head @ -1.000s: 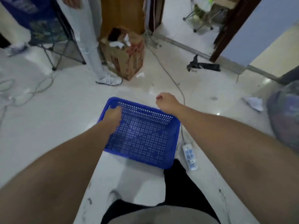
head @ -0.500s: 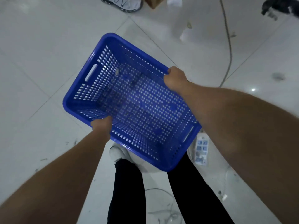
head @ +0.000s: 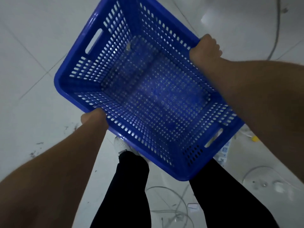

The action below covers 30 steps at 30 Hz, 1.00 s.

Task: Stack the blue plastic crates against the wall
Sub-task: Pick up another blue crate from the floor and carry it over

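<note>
One blue plastic crate [head: 148, 89] with perforated walls and slot handles fills the middle of the head view, held above the floor and turned diagonally. It has nothing inside. My left hand [head: 93, 118] grips the near long rim at the lower left. My right hand [head: 205, 47] grips the opposite long rim at the upper right. No wall or other crate is in view.
Pale floor tiles [head: 32, 79] lie below. My legs in black trousers [head: 131, 186] and a white shoe [head: 120, 144] stand under the crate. A white power strip [head: 224, 152] lies by the crate's right corner. Thin cables [head: 172, 211] curl on the floor at the bottom, another cable [head: 276, 38] at the upper right.
The crate has come up off the floor and closer to the camera, with my right hand now gripping its far rim. My view has tipped down; the cardboard box and doorway are out of frame.
</note>
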Each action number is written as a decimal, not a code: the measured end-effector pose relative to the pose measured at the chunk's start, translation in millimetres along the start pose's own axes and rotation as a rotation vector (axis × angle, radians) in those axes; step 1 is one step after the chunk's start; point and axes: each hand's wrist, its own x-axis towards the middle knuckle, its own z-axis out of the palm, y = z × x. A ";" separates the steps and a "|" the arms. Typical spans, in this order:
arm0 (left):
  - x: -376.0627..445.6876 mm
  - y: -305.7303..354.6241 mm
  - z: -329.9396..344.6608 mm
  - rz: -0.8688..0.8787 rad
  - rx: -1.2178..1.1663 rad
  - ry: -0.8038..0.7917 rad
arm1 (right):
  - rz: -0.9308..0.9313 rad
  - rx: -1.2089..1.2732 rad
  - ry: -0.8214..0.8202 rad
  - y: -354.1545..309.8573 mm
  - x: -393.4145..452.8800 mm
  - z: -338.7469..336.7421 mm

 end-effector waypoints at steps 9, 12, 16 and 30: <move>-79.1 -16.6 -206.4 -0.254 -0.377 0.084 | -0.328 0.019 0.004 -84.4 -159.1 -98.9; -104.5 -26.8 -299.1 -0.248 -0.685 0.031 | -0.450 0.034 0.031 -146.1 -229.4 -138.1; -130.0 -46.4 -420.7 -0.191 -0.971 0.005 | -0.561 0.064 0.022 -234.5 -327.0 -171.1; -116.0 -226.7 -767.6 -0.239 -1.595 0.356 | -1.091 0.071 -0.276 -457.3 -747.3 -79.6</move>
